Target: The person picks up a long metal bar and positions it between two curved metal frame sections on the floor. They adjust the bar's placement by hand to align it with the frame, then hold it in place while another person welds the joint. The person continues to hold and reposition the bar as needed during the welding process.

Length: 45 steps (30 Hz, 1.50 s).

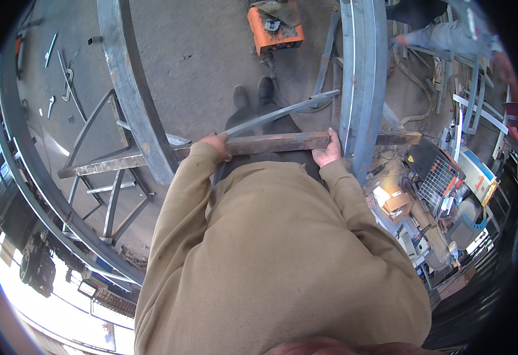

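Note:
A rust-marked steel beam [277, 142] runs crosswise in front of my body, over a long steel tube [132, 89] on the left and beside paired steel tubes [362, 77] on the right. My left hand [213, 145] is closed at the beam, with the near end of a thin grey steel bar [280, 112] in its grip. That bar slants away to the right, its far end by the paired tubes. My right hand [328, 150] grips the beam close to those tubes, one digit pointing up along its face. The undersides of both hands are hidden.
An orange machine [275, 26] stands on the floor ahead, beyond my boots [253, 92]. Welded frames [114, 195], a clamp [68, 84] and a wrench [51, 106] lie left. Cartons [393, 202] and clutter crowd the right. Another person's sleeved arm [448, 36] reaches in at far right.

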Motion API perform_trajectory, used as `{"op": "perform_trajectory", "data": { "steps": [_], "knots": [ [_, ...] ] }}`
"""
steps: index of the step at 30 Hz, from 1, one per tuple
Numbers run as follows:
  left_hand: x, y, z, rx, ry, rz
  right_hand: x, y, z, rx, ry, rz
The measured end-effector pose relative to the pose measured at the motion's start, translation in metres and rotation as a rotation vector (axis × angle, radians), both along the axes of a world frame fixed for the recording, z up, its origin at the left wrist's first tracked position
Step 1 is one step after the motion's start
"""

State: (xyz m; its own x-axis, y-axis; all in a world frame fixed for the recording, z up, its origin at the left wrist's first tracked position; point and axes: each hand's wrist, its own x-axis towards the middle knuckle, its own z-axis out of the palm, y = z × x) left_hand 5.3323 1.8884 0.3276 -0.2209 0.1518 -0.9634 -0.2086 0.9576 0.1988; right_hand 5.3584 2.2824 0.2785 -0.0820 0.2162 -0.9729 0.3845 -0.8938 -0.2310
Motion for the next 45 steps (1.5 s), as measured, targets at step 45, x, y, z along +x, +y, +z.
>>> {"op": "perform_trajectory", "data": {
  "steps": [45],
  "knots": [
    [0.001,-0.002,-0.004,-0.004,-0.025,-0.04,0.0,0.001,0.001,0.013,0.022,0.021]
  ]
}}
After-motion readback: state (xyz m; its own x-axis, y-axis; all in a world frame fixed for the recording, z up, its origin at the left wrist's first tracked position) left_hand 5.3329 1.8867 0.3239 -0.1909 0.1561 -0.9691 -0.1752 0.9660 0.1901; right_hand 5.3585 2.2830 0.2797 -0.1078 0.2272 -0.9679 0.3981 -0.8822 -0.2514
